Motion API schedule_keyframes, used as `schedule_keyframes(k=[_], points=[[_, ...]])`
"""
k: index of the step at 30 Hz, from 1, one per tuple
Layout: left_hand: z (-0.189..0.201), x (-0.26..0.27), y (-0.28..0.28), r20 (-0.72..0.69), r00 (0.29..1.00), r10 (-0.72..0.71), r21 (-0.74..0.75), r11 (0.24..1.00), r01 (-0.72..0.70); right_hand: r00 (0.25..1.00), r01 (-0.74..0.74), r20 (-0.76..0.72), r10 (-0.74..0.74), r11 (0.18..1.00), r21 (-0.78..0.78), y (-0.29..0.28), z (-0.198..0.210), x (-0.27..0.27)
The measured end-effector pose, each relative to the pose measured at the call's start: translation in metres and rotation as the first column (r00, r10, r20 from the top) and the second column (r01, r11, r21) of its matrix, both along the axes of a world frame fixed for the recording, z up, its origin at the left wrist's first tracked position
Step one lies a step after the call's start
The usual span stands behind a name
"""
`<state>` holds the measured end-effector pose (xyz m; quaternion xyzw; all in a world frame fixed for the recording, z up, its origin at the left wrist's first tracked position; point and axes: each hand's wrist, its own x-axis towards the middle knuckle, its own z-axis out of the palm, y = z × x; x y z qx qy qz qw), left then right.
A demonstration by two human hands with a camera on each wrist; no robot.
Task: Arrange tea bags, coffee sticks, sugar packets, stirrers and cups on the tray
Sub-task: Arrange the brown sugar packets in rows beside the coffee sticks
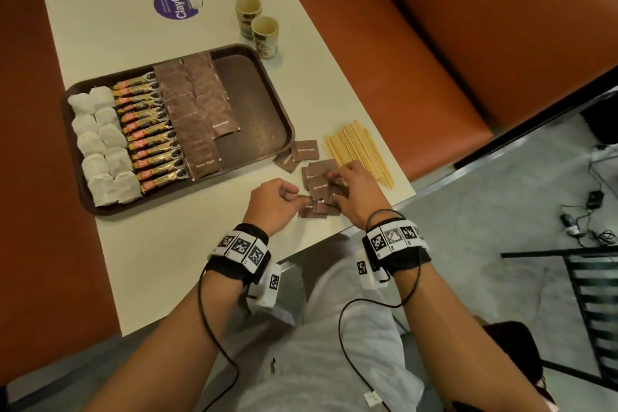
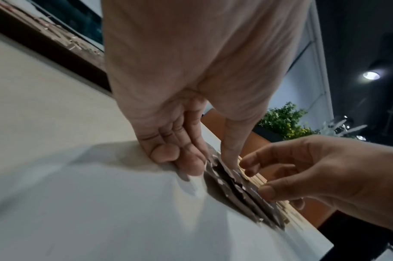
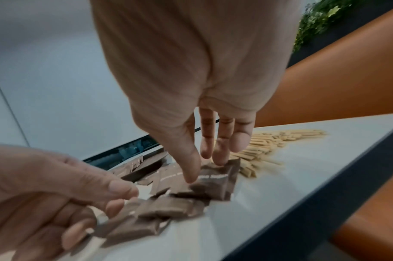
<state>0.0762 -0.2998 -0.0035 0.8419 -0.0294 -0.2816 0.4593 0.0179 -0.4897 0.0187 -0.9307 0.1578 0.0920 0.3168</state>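
Observation:
A loose heap of brown sugar packets (image 1: 317,189) lies on the white table in front of the brown tray (image 1: 257,104). My left hand (image 1: 294,195) has its fingers curled at the heap's left edge and its thumb on top of the packets (image 2: 242,197). My right hand (image 1: 334,181) pinches a top packet (image 3: 215,178) between thumb and fingers. The tray holds white tea bags (image 1: 100,144), coffee sticks (image 1: 150,130) and rows of sugar packets (image 1: 197,117); its right part is bare. Wooden stirrers (image 1: 357,150) lie right of the heap. Two paper cups (image 1: 266,35) stand behind the tray.
Two more packets (image 1: 302,154) lie by the tray's near right corner. A purple round sticker (image 1: 175,3) is at the table's back. The table edge (image 1: 401,201) runs just right of the stirrers. Orange benches (image 1: 418,43) flank the table.

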Motion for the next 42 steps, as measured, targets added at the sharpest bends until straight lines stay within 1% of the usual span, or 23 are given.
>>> schedule_keyframes(k=[3,7,13,15,18,20,25,28,29,31,33,35,38,40,42], points=[[0.002,0.001,-0.006,0.031,0.998,-0.047,0.083,0.996,0.045,1.000,-0.025,-0.009,0.025,1.000,-0.019,0.001,-0.006,0.002],[0.001,0.002,-0.010,0.056,0.996,-0.065,0.154,0.987,0.056,0.999,-0.029,-0.043,0.029,1.000,-0.011,0.001,-0.009,0.005],[0.000,0.001,-0.010,0.116,0.991,-0.066,0.172,0.984,0.046,0.997,-0.019,-0.070,0.017,0.999,-0.036,0.003,-0.009,0.011],[0.001,0.000,-0.009,0.130,0.990,-0.056,0.162,0.986,0.035,0.997,0.020,-0.078,-0.021,1.000,-0.024,0.005,-0.008,0.012],[0.003,-0.001,-0.006,0.135,0.991,-0.024,0.148,0.989,0.004,0.987,0.120,-0.107,-0.117,0.992,0.025,0.006,-0.007,0.014],[0.005,-0.001,-0.003,0.138,0.990,0.006,0.134,0.991,-0.025,0.981,0.153,-0.123,-0.149,0.988,0.027,0.008,-0.008,0.014],[0.005,0.004,0.011,0.096,0.991,0.088,0.069,0.993,-0.095,0.965,0.245,-0.123,-0.232,0.965,0.098,0.016,-0.012,0.012],[0.003,0.007,0.021,0.099,0.984,0.146,0.015,0.989,-0.149,0.971,0.240,-0.059,-0.234,0.959,0.151,0.020,-0.006,0.009],[0.002,0.007,0.024,0.070,0.982,0.177,-0.026,0.984,-0.175,0.972,0.233,-0.025,-0.232,0.957,0.171,0.021,-0.004,0.008],[0.002,0.008,0.027,-0.081,0.966,0.245,-0.152,0.955,-0.255,0.971,0.221,0.037,-0.236,0.947,0.233,0.022,0.001,0.008],[0.004,0.008,0.029,-0.226,0.934,0.277,-0.256,0.908,-0.331,0.965,0.219,0.072,-0.252,0.925,0.311,0.027,0.006,0.011],[0.006,0.009,0.030,-0.300,0.911,0.284,-0.320,0.869,-0.377,0.953,0.233,0.093,-0.288,0.893,0.385,0.034,0.008,0.016],[0.013,0.006,0.032,-0.368,0.906,0.206,-0.434,0.824,-0.364,0.943,0.239,0.107,-0.315,0.866,0.440,0.050,0.010,0.024],[0.014,0.005,0.035,-0.332,0.930,0.159,-0.460,0.833,-0.307,0.949,0.220,0.100,-0.299,0.857,0.466,0.057,0.010,0.026],[0.012,0.005,0.037,-0.270,0.949,0.160,-0.435,0.859,-0.269,0.949,0.225,0.082,-0.305,0.836,0.500,0.057,0.013,0.026]])
